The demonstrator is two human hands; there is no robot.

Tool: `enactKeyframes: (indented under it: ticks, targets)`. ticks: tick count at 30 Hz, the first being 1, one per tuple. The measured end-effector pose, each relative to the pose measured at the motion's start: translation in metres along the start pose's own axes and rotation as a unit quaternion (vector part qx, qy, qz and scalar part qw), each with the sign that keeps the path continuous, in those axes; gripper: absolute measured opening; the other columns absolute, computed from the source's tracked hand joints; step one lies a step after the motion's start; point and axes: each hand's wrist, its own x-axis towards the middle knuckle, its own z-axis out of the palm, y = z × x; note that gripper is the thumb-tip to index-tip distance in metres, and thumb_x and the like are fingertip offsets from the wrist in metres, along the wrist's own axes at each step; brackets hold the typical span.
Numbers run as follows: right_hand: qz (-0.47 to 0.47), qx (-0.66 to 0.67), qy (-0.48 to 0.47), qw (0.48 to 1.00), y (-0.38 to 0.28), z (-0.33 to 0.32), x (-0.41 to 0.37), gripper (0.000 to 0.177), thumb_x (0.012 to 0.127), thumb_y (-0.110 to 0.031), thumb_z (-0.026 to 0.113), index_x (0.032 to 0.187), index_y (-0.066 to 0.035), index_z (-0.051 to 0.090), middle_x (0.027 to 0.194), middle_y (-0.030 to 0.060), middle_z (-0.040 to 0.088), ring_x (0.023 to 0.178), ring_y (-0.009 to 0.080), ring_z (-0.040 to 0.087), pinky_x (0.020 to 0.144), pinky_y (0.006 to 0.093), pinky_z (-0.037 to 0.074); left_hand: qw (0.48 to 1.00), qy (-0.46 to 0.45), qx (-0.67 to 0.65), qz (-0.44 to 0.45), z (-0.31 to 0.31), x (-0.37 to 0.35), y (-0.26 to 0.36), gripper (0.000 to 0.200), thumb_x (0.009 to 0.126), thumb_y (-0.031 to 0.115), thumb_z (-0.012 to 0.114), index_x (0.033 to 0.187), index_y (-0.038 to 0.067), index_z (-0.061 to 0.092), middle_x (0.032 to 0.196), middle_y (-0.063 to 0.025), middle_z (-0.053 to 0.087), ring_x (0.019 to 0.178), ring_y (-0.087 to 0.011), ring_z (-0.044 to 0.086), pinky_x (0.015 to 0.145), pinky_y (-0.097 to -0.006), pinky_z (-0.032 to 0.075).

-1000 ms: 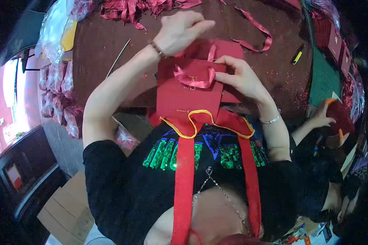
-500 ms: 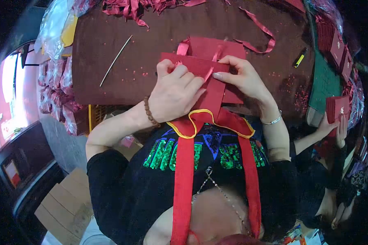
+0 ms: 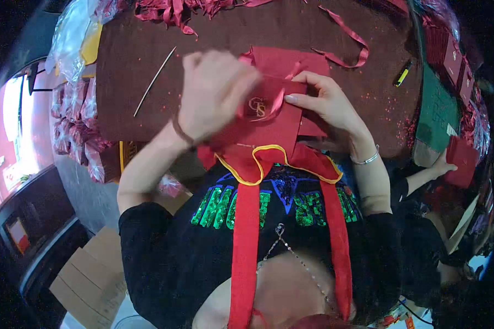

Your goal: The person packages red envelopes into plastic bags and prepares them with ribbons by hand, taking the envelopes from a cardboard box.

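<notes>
A red paper gift bag [image 3: 282, 123] with a gold monogram lies flat at the table's near edge, and a pink-red satin ribbon [image 3: 276, 104] loops across its upper part. My right hand [image 3: 330, 104] is closed, pinching the bag's upper right edge beside the ribbon between thumb and fingers. Over the bag's left side is my left hand [image 3: 217, 93], raised and smeared by motion; its fingers and anything in them cannot be made out. More red card [image 3: 269, 57] shows behind the bag's top edge.
A thin metal rod [image 3: 155, 81] lies to the left. Loose ribbons [image 3: 173, 11] are heaped at the far edge, with a single ribbon [image 3: 357, 44] and a yellow-black cutter [image 3: 403, 74] to the right. At far right a co-worker's hand [image 3: 442, 166] holds a red bag [image 3: 462, 160].
My left hand has moved up and left from the bag's front, uncovering the monogram and ribbon loop. My right hand keeps its place. The co-worker's red bag has turned and one hand has left it.
</notes>
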Motion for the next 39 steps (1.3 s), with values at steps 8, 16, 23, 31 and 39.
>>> enactKeyframes:
  ticks: [8,16,23,31,39]
  targets:
    - [0.002,0.027,0.002,1.0,-0.005,0.006,0.0,0.025,0.079,-0.01,0.063,0.1,0.001,0.056,0.093,0.0015,0.058,0.085,0.0076,0.053,0.076,0.0227,0.044,0.859,-0.197,-0.365,-0.3,0.029,0.039,-0.063,0.031,0.086,0.02,0.053,0.115,0.007,0.049,0.076,0.0011,0.056,0.065,-0.0077,0.052,0.057,-0.0224,0.042]
    - [0.034,0.032,-0.01,0.999,0.0,0.004,0.0,0.022,0.08,-0.01,0.063,0.099,0.0,0.057,0.09,0.0001,0.059,0.081,0.006,0.053,0.071,0.0215,0.045,0.877,-0.24,-0.372,-0.184,0.034,0.053,-0.059,0.03,0.084,0.01,0.05,0.112,0.003,0.05,0.083,-0.0002,0.057,0.078,-0.0055,0.051,0.069,-0.0218,0.042]
    - [-0.005,-0.02,-0.021,1.0,0.0,0.006,0.001,0.021,0.081,-0.01,0.061,0.1,-0.002,0.055,0.089,-0.0007,0.058,0.079,0.0044,0.053,0.068,0.0198,0.045,0.835,-0.323,-0.397,-0.204,0.044,0.063,-0.042,0.03,0.084,0.011,0.053,0.113,0.006,0.048,0.08,-0.0003,0.055,0.071,-0.0045,0.05,0.063,-0.0194,0.042]
    - [0.037,-0.088,-0.025,0.995,-0.005,0.006,0.002,0.02,0.081,-0.011,0.061,0.099,-0.003,0.056,0.086,-0.0016,0.058,0.079,0.0046,0.051,0.069,0.0207,0.043,0.91,-0.245,-0.292,-0.161,0.053,0.067,-0.033,0.029,0.085,0.021,0.054,0.108,0.004,0.052,0.089,-0.0073,0.061,0.073,-0.0134,0.057,0.066,-0.0263,0.047]
    - [0.054,-0.102,-0.024,0.993,-0.008,0.006,0.003,0.02,0.079,-0.012,0.063,0.095,-0.001,0.057,0.084,-0.0019,0.056,0.077,0.0043,0.05,0.067,0.0205,0.042,0.912,-0.276,-0.296,-0.07,0.07,0.076,-0.028,0.024,0.079,0.015,0.058,0.1,0.002,0.058,0.085,-0.0079,0.063,0.078,-0.0132,0.058,0.071,-0.0275,0.047]
